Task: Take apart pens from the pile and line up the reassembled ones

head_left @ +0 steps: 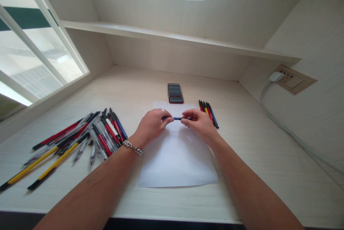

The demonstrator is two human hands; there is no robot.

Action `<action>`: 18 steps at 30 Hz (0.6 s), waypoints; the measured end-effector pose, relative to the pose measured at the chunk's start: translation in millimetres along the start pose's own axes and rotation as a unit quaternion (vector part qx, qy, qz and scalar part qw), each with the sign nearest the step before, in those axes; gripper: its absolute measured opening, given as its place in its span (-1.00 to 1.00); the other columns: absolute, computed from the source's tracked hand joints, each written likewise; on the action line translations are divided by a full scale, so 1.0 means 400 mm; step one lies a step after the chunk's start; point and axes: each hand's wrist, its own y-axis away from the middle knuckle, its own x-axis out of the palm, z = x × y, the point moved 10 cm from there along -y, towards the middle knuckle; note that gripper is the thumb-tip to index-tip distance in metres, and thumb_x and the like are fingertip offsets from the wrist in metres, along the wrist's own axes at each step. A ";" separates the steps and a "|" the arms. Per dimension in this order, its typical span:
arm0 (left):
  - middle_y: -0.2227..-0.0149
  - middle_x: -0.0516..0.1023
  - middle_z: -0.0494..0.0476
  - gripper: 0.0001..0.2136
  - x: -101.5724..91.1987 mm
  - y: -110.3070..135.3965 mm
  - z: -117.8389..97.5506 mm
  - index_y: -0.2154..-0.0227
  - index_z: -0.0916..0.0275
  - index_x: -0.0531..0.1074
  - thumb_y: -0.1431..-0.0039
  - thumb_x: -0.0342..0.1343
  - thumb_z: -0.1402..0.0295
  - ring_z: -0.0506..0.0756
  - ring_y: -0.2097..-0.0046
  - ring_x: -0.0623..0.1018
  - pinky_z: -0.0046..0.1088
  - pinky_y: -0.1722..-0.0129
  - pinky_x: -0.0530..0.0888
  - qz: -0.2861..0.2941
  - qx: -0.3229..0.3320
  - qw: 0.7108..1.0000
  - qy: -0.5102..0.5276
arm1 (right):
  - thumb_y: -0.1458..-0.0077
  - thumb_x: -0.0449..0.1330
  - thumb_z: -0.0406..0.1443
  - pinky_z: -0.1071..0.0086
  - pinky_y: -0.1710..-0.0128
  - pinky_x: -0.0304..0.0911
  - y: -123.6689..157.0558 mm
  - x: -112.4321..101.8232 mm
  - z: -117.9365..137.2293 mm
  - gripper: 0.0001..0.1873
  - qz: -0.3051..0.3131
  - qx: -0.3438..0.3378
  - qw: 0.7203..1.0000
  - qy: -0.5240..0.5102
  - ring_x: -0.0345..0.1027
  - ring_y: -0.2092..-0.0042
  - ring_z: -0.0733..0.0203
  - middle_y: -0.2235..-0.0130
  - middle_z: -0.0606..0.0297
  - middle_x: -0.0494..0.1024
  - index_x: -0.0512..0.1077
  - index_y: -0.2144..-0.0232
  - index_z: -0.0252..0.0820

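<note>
Pale wood-grain desk (pixel 255 151) in front of me; a long pale shelf board (pixel 172 38) runs across behind it. Person's left: a loose heap of red, blue, yellow, white and clear-barrelled pens (pixel 103 139), crossing at many angles. Middle: a white rectangular sheet of paper (pixel 178 162), lying flat. Over its far part, two bare hands, near each other. Left hand (pixel 152 124): thumb and fingers narrowed to a pinch. Right hand (pixel 201 122): same, thumb against fingers. Just beyond the right hand, a row of slim black-ended pens (pixel 209 112), red, yellow and blue, side by side. At the paper's far edge, a dark rectangular device with a red edge (pixel 176 99), face pixelated. Held crosswise between both hands, over the paper: a slim blue-and-black pen (pixel 175 118), left fingers on the blue side, right fingers on the dark side. Silver chain bracelet (pixel 133 147), left wrist.
</note>
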 end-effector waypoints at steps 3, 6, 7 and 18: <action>0.31 0.60 0.07 -0.88 -0.010 0.002 -0.004 0.33 0.15 0.54 -0.16 0.13 0.27 0.11 0.24 0.52 -0.39 0.24 0.40 -0.025 0.004 0.999 0.023 | 0.02 0.24 0.00 0.41 0.48 0.26 -0.002 -0.002 -0.005 -0.58 0.000 0.014 0.999 0.032 0.34 0.48 0.30 0.37 0.21 0.55 0.49 0.26 -0.22; 0.32 0.59 0.06 -0.92 -0.026 0.005 -0.008 0.34 0.17 0.53 -0.11 0.19 0.32 0.10 0.23 0.51 -0.39 0.23 0.40 -0.055 0.006 0.998 0.033 | -0.07 0.12 0.07 0.44 0.58 0.13 -0.002 -0.003 -0.013 -0.53 0.004 0.027 0.997 0.066 0.25 0.56 0.34 0.51 0.27 0.50 0.49 0.42 -0.22; 0.32 0.58 0.07 -0.92 -0.030 0.005 -0.008 0.34 0.18 0.53 -0.10 0.20 0.32 0.10 0.23 0.51 -0.39 0.23 0.40 -0.062 0.006 0.997 0.036 | -0.09 0.10 0.07 0.45 0.59 0.10 -0.002 -0.003 -0.013 -0.52 0.006 0.026 0.996 0.080 0.22 0.58 0.34 0.56 0.29 0.46 0.49 0.47 -0.22; 0.34 0.57 0.09 -0.80 -0.008 0.002 -0.004 0.32 0.15 0.57 -0.21 0.06 0.23 0.12 0.25 0.50 -0.38 0.25 0.37 -0.008 -0.003 1.000 0.003 | 0.03 0.27 -0.17 0.40 0.42 0.24 0.005 -0.010 0.017 -0.76 -0.018 -0.017 0.999 0.035 0.31 0.45 0.30 0.47 0.28 0.51 0.52 0.37 -0.24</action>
